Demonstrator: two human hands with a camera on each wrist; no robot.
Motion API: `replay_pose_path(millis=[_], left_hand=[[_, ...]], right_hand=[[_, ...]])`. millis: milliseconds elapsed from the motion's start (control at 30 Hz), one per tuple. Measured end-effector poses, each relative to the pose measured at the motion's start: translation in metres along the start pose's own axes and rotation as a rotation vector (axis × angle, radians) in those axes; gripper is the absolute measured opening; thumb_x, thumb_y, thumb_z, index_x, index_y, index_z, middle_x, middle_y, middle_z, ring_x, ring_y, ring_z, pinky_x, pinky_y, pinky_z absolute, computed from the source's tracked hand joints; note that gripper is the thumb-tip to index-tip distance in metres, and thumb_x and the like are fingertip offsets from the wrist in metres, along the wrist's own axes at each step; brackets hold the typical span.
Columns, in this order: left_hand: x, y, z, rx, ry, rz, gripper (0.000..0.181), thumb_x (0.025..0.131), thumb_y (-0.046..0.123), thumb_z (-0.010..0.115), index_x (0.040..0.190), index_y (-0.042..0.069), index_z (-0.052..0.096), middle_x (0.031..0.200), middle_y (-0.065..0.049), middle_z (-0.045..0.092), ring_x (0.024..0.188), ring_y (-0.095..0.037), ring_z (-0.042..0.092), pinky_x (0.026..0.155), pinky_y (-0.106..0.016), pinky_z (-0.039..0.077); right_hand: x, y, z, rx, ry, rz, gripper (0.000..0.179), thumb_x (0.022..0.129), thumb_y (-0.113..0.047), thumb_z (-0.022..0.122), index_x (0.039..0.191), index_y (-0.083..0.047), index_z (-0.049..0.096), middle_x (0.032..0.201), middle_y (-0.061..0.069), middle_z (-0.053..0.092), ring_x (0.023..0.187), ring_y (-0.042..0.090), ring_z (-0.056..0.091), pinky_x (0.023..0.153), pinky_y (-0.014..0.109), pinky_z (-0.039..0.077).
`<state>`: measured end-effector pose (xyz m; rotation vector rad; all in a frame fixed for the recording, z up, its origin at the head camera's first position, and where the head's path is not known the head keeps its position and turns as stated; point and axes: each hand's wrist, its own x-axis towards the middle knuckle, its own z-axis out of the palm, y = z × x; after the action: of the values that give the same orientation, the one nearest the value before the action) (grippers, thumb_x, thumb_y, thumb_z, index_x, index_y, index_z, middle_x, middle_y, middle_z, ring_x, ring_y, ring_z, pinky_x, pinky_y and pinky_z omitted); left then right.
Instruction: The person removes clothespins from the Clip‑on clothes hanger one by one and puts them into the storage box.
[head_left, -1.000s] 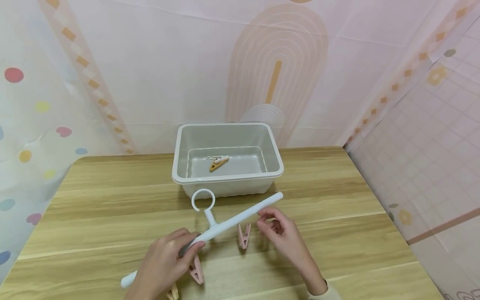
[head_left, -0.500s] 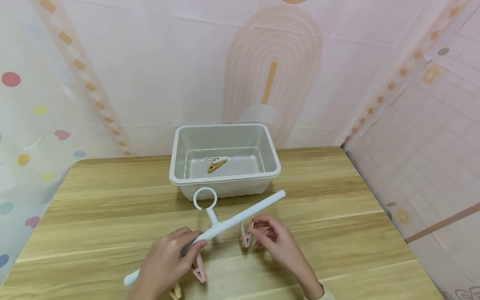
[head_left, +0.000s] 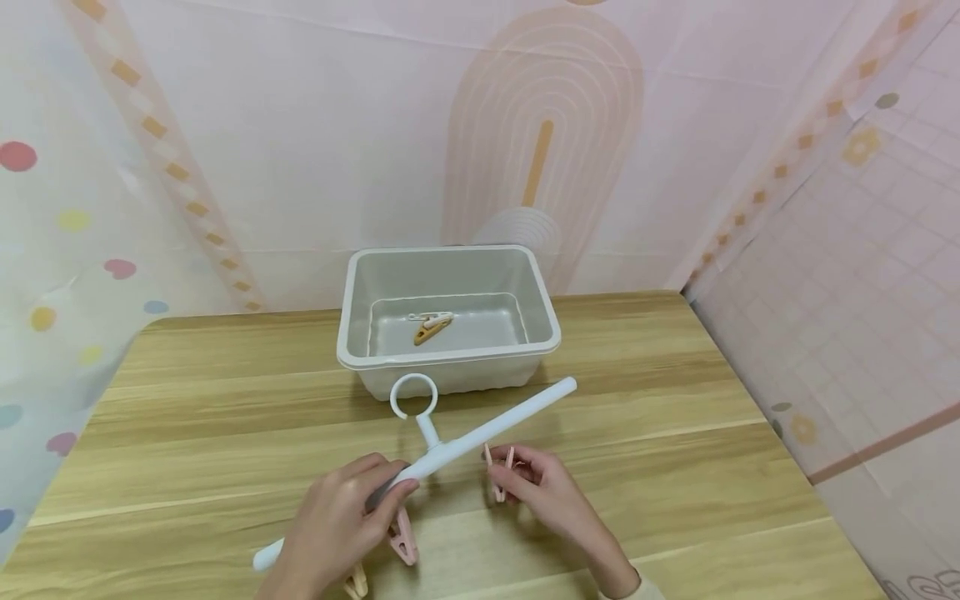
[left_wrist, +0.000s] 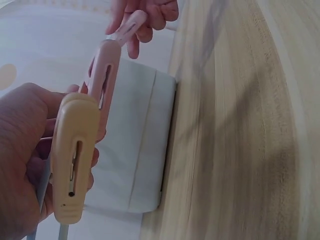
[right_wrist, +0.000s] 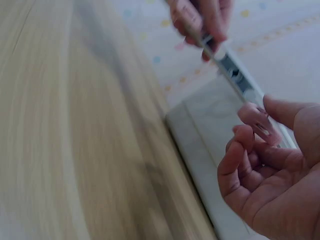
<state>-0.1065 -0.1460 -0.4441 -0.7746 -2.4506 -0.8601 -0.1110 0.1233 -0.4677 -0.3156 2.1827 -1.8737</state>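
Observation:
My left hand (head_left: 341, 517) grips the bar of a white clothes hanger (head_left: 487, 429), which slants up to the right. Its ring hook (head_left: 414, 396) points toward the bin. Below that hand are a pink clothespin (head_left: 405, 540) and a yellow clothespin (head_left: 357, 582); the yellow one (left_wrist: 75, 160) looms large in the left wrist view. Just below the bar's right half, my right hand (head_left: 547, 492) pinches another pink clothespin (right_wrist: 259, 122) between thumb and fingers. Whether this clothespin is attached to the hanger, I cannot tell.
A grey plastic bin (head_left: 450, 360) stands at the back of the wooden table (head_left: 675, 433). Inside lie an orange clothespin (head_left: 429, 332) and something white (head_left: 438, 319), likely another clothespin. Patterned cloth (head_left: 300, 125) hangs behind the table.
My right hand has come in from the right and taken hold of the pink clothespin. The hanger has shifted slightly rightward in my left hand's grip.

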Motion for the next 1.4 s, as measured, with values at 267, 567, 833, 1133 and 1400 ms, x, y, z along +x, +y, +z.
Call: replay_pose_path(millis=[267,567,833,1133,1400], left_hand=[[0.000,-0.002,0.000,-0.012,0.010,0.003,0.015,0.077,0.012,0.085,0.089,0.013,0.077,0.073,0.017,0.059,0.060,0.013,0.038,0.052,-0.006,0.033],[-0.002,-0.006,0.001,-0.037,0.021,0.010,0.015,0.077,0.011,0.085,0.089,0.015,0.076,0.072,0.019,0.056,0.059,0.014,0.037,0.050,-0.005,0.031],[-0.004,-0.010,0.002,-0.032,0.012,0.012,0.015,0.077,0.012,0.084,0.090,0.015,0.076,0.072,0.019,0.054,0.059,0.014,0.036,0.051,-0.004,0.030],[-0.005,-0.012,0.005,0.015,0.041,0.004,0.016,0.078,0.012,0.083,0.088,0.019,0.074,0.069,0.020,0.051,0.058,0.013,0.036,0.051,-0.007,0.031],[-0.004,-0.013,0.010,-0.006,0.098,0.005,0.018,0.077,0.010,0.084,0.091,0.016,0.075,0.070,0.019,0.049,0.059,0.011,0.036,0.050,-0.006,0.030]], right_hand=[[0.001,-0.006,0.001,0.074,-0.088,0.068,0.041,0.106,-0.026,0.052,0.113,0.014,0.053,0.089,0.015,0.068,0.068,0.004,0.059,0.064,0.019,0.054],[0.002,-0.014,-0.007,-0.112,-0.047,0.041,0.032,0.102,-0.020,0.059,0.117,0.009,0.059,0.090,0.024,0.066,0.069,0.004,0.057,0.063,0.020,0.053],[0.003,-0.018,-0.006,-0.407,0.162,-0.069,0.022,0.095,-0.023,0.069,0.105,-0.004,0.070,0.086,0.009,0.074,0.071,-0.001,0.058,0.060,0.018,0.050],[0.010,-0.013,0.022,-0.790,0.452,-0.336,0.017,0.087,-0.014,0.077,0.082,-0.007,0.062,0.063,-0.004,0.055,0.056,-0.003,0.039,0.048,0.010,0.036],[0.014,-0.016,0.035,-0.164,0.255,0.013,0.024,0.101,-0.024,0.061,0.097,0.000,0.057,0.069,0.002,0.063,0.054,0.000,0.049,0.050,0.016,0.043]])
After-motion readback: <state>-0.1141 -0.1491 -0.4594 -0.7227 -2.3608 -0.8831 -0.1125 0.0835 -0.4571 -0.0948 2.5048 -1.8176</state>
